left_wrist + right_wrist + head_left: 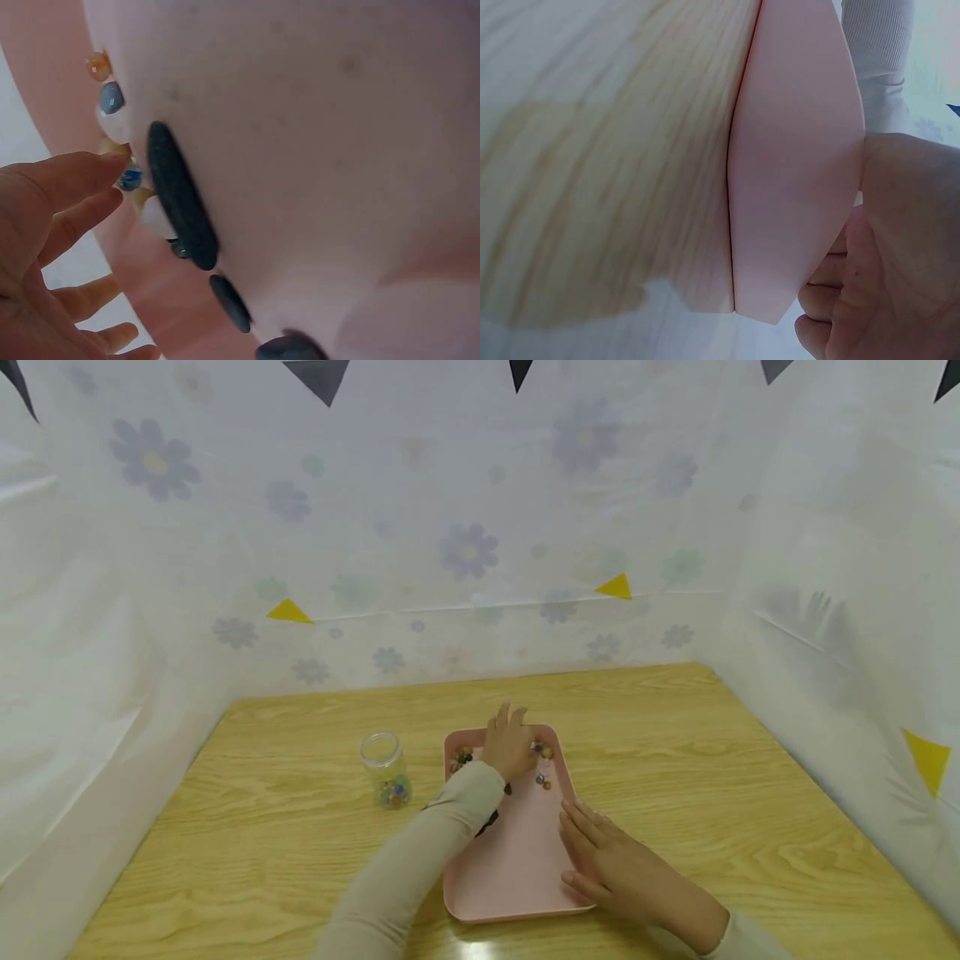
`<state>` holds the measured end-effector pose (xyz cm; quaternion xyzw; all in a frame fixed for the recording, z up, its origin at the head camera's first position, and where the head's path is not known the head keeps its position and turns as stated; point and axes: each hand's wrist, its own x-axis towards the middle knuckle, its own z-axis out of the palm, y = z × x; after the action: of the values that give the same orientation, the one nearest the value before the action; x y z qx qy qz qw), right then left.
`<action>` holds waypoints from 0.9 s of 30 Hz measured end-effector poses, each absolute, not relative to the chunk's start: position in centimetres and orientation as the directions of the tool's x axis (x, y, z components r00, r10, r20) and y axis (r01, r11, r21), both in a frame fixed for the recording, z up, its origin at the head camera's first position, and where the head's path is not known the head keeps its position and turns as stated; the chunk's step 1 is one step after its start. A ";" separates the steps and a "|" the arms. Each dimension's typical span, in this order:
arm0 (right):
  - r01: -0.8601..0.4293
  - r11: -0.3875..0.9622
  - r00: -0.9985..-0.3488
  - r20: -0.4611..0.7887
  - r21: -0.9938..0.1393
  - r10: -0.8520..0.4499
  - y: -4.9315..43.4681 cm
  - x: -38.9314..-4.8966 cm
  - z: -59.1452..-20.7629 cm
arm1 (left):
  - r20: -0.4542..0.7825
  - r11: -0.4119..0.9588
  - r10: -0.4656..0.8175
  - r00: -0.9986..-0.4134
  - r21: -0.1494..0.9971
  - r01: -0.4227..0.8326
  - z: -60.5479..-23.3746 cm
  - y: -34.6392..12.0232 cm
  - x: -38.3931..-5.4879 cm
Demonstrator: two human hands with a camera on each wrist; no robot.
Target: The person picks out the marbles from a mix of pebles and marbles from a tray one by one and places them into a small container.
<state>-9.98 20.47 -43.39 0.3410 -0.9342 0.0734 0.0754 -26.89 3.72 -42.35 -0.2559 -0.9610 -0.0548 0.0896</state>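
Observation:
My left hand (510, 750) reaches into the far end of a pink tray (517, 868). Its thumb and index finger pinch a blue-swirled glass marble (130, 179), while the other fingers spread outward. Orange, grey and white beads or stones (112, 97) lie around it along the tray wall, and long black pebbles (182, 196) are nearby. My right hand (622, 864) rests on the tray's right rim with fingers fairly straight. Its thumb lies over the inside; the right wrist view shows the palm (911, 217) against the rim. Part of the tray is hidden under the left forearm.
A clear glass jar (382, 753) with colorful marbles (394, 791) at its bottom stands left of the tray. More small stones (461, 758) gather in the tray's far left corner. White floral curtains (468, 552) enclose the wooden table (300, 768) at the back and sides.

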 end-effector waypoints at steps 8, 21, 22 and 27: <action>-0.643 0.761 -0.760 0.188 -0.083 -0.622 20.6 -9.9 -43.3 | 0.218 0.867 0.471 -0.855 0.066 0.494 -43.3 3.9 -27.4; -0.641 0.763 -0.762 0.191 -0.087 -0.619 20.6 -9.9 -43.5 | 0.219 0.862 0.475 -0.852 0.076 0.501 -43.8 3.9 -27.6; -0.642 0.762 -0.761 0.193 -0.086 -0.619 20.6 -9.9 -43.5 | 0.215 0.863 0.476 -0.853 0.074 0.500 -43.8 3.9 -27.6; -0.645 0.759 -0.758 0.198 -0.087 -0.622 20.5 -9.9 -43.5 | 0.204 0.862 0.478 -0.854 0.080 0.501 -43.9 3.9 -27.6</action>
<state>-9.93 20.55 -43.46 0.3389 -0.9345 0.0751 0.0785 -27.59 3.90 -43.86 -0.2548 -0.9607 -0.0654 0.0887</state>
